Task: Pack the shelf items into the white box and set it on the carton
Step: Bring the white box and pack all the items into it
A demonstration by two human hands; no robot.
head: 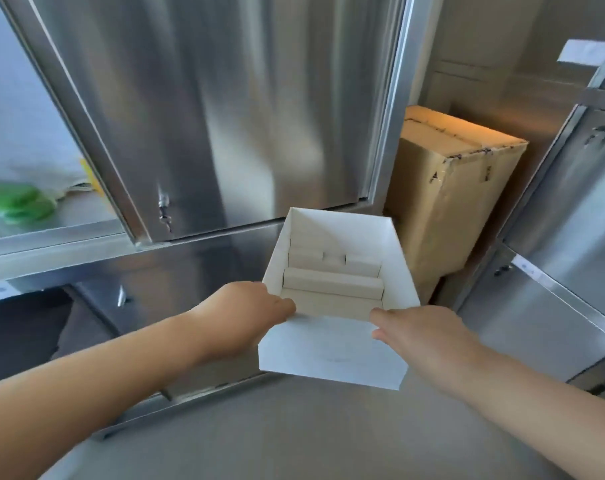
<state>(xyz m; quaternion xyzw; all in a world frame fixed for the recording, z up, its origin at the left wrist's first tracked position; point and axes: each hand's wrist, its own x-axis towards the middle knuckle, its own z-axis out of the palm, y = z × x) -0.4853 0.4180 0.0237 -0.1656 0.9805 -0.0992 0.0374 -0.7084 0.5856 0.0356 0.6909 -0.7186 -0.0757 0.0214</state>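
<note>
Steel cabinet doors (207, 116) all around, brown carton (446, 195) just behind, and both the left hand (245, 317) and right hand (419, 330) grip the open white box (329, 355) stacked with small white packs (332, 284).

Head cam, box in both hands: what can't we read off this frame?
- Left hand: fingertips hidden behind the white box wall, head view.
- Packed items in the box: lower layers covered by the top ones; count unknown.
- Brown carton: lower part hidden behind the box.
- Green things, left shelf: blurred.
- White label, upper right: blurred, text unreadable.
</note>
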